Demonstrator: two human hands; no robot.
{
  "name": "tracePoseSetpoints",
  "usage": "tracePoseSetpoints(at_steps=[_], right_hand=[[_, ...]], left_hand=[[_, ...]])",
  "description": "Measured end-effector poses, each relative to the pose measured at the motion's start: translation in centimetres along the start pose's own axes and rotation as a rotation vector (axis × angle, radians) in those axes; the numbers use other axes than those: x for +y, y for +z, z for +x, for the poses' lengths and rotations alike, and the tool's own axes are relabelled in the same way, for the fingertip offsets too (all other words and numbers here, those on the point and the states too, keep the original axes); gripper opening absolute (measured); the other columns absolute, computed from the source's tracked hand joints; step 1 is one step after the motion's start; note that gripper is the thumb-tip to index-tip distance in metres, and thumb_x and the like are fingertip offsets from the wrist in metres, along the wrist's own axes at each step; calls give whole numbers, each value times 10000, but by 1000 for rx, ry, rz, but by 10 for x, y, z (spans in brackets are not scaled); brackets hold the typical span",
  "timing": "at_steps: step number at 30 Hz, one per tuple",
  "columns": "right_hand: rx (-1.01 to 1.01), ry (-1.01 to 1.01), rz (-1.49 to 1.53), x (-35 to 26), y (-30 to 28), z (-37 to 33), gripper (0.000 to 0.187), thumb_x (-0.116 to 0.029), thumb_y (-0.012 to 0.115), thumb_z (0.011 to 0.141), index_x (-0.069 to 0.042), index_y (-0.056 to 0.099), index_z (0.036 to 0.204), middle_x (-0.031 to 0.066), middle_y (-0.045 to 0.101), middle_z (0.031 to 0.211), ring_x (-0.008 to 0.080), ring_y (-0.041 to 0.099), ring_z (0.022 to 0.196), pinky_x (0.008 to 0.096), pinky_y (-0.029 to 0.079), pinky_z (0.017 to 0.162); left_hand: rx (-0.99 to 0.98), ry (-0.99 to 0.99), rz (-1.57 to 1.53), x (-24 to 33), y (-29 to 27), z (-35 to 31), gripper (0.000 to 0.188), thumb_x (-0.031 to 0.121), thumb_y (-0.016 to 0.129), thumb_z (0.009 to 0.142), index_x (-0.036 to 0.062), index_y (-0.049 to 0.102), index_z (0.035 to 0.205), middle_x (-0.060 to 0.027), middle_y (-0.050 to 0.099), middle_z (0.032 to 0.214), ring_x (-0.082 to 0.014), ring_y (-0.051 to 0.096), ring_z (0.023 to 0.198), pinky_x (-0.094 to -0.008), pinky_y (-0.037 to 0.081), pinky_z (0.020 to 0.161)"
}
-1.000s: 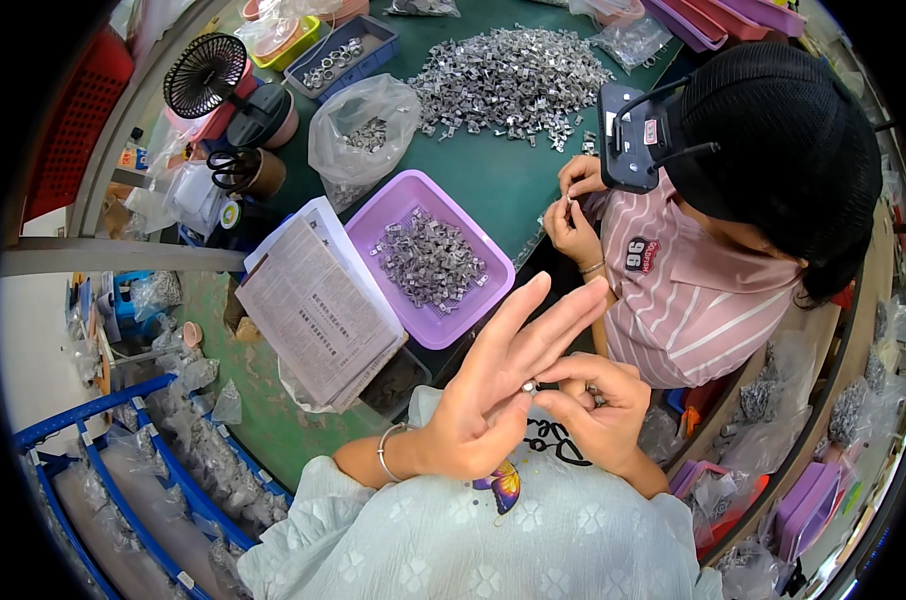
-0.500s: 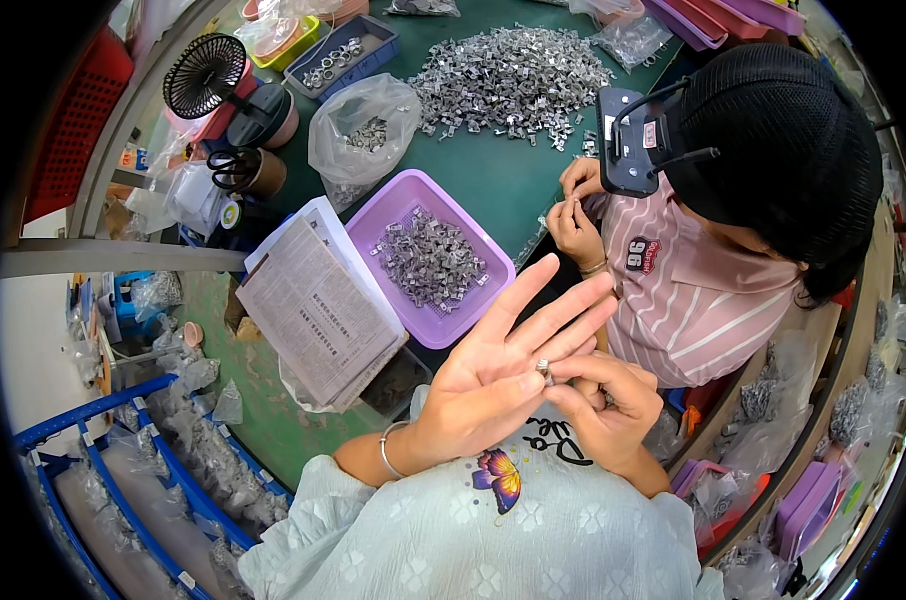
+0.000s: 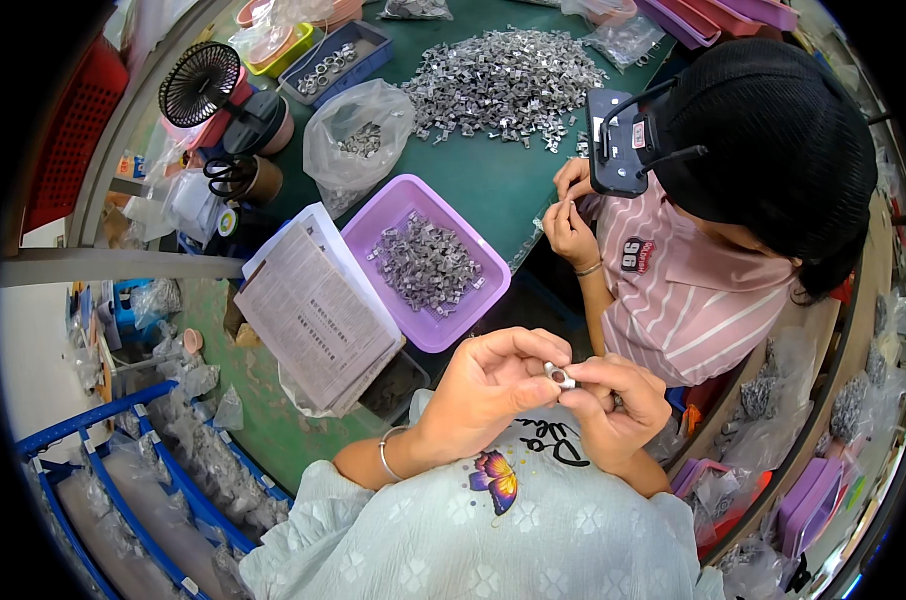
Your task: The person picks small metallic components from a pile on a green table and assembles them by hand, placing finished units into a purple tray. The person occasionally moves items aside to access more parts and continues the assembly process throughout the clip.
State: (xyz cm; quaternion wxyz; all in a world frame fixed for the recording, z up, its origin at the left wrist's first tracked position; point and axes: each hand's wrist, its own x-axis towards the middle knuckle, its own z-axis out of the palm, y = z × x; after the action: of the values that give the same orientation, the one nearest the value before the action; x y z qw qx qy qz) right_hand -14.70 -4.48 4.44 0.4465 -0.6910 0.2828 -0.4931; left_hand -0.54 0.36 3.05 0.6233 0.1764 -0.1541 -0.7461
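Observation:
Between my two hands, in front of my chest, is a small silvery metal part with a round opening [image 3: 561, 377]. The fingertips of my left hand [image 3: 478, 392] close on its left side, thumb below and fingers above. My right hand [image 3: 618, 408] pinches its right side between thumb and forefinger, with the other fingers curled in. A bit of something greyish shows within those curled fingers, too small to name. Just beyond my hands, a purple tray [image 3: 493, 262] holds a heap of small metal clips [image 3: 428, 265].
Left of the tray lies a stack of printed papers [image 3: 318, 310]. Farther off are a clear bag of metal parts [image 3: 358, 130], a large clip pile [image 3: 508, 85], a blue-grey bin [image 3: 338, 60] and a black fan [image 3: 200, 85]. A co-worker [image 3: 703, 270] sits at the right, hands together.
My left hand was spread with its fingers stretched out; its fingers have now bent in and closed on the metal part. The right hand keeps its pinch.

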Motion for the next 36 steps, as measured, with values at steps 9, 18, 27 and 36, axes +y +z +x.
tracePoseSetpoints(at_steps=[9,18,27,36], right_hand=[[4,-52,-37,0,-3,3,294,-7,780,594,9,645,855,-10,391,503,57,337,417,210,242,389],[8,-167,-153,-3,-5,8,272,-22,773,597,-6,639,833,17,479,529,101,435,420,216,300,384],[-19,-202,-115,-3,-8,5,261,-24,760,614,-5,645,847,23,506,542,102,476,436,211,322,391],[-36,-192,-81,-1,-7,4,269,7,752,616,13,634,858,30,504,543,107,478,436,214,331,397]], left_hand=[[-96,-254,-363,-11,-11,5,187,66,582,851,19,567,1030,-74,568,1015,-147,554,920,-295,442,825],[-172,-323,-478,-14,-8,11,216,111,596,848,24,560,1042,-68,549,1021,-164,530,980,-331,410,888],[-225,-312,-476,-18,-10,10,220,86,586,850,20,558,1057,-68,513,1044,-170,523,981,-328,413,883],[-203,-301,-461,-18,-11,8,232,69,582,849,29,558,1076,-64,520,1042,-169,521,996,-328,416,885]])
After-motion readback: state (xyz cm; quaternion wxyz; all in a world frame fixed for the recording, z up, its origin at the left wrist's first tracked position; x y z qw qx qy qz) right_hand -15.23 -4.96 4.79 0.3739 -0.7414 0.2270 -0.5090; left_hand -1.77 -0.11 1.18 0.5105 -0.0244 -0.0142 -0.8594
